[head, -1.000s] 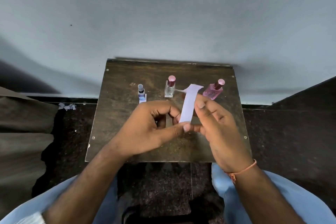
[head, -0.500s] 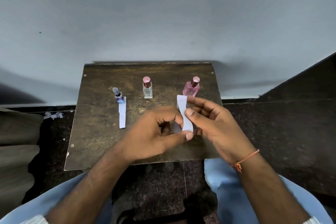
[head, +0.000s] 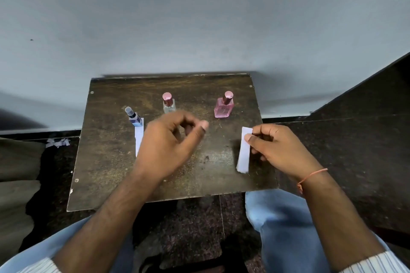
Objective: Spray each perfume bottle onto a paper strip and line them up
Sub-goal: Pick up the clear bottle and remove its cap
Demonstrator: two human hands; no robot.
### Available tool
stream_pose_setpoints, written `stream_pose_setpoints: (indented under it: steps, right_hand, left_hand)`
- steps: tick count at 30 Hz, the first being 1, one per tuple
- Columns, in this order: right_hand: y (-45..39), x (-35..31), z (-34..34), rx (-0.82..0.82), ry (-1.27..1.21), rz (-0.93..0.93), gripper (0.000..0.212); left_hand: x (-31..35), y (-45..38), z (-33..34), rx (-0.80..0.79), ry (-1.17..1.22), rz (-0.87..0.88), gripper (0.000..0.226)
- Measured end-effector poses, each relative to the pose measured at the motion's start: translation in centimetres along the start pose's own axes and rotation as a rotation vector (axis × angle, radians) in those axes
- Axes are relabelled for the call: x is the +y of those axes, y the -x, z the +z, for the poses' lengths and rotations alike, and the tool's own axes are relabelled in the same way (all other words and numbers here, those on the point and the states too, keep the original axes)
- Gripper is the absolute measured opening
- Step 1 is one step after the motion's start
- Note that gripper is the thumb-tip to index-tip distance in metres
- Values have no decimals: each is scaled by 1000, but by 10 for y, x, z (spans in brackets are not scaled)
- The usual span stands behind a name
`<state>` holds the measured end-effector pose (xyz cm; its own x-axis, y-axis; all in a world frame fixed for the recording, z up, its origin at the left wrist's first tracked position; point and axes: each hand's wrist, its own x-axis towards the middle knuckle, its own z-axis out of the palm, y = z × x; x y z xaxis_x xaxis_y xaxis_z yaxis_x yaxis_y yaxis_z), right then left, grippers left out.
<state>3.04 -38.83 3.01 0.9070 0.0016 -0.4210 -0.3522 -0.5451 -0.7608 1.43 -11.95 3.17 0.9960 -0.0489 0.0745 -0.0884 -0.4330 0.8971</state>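
Pale scuffed wall behind a small dark wooden table (head: 115, 175), three perfume bottles in a row at its far side: blue bottle (head: 134, 117), clear bottle (head: 169, 104), pink bottle (head: 224, 106). Two paper strips: one flat strip (head: 139, 138) just before the blue bottle, presumably sprayed and lined up already; a second strip (head: 243, 150) pinched at its top by the right hand (head: 281, 150), likely kept off the table for spraying. Left hand (head: 168, 146) loosely curled, empty, near the clear bottle, seemingly reaching for it
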Motion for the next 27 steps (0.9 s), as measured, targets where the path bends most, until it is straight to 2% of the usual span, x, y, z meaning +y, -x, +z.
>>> stream_pose_setpoints:
  steps: [2, 5, 9, 14, 18, 22, 25, 27]
  right_hand:
    - [-6, 8, 2, 49, 154, -33, 10]
    - [-10, 10, 4, 117, 257, -63, 14]
    - [-14, 10, 5, 180, 277, -88, 18]
    - [-17, 12, 5, 219, 288, -95, 30]
    - [-21, 16, 5, 236, 283, -87, 33]
    - [-21, 15, 7, 252, 321, -135, 35]
    - [-18, 14, 6, 145, 409, -226, 42]
    - [-16, 13, 6, 34, 486, -224, 51]
  left_hand:
    - [1, -5, -6, 188, -117, -2, 16]
    - [0, -10, -11, 318, -206, 16, 37]
    - [-6, -13, -13, 306, -193, -73, 74]
    - [-13, -17, -9, 229, -125, -200, 95]
    - [-20, -21, -6, 172, -57, -284, 100]
    - [-25, -23, -3, 186, -14, -338, 96]
    - [-31, -26, 0, 185, 23, -377, 87]
    - [-34, -28, 3, 197, 15, -398, 79]
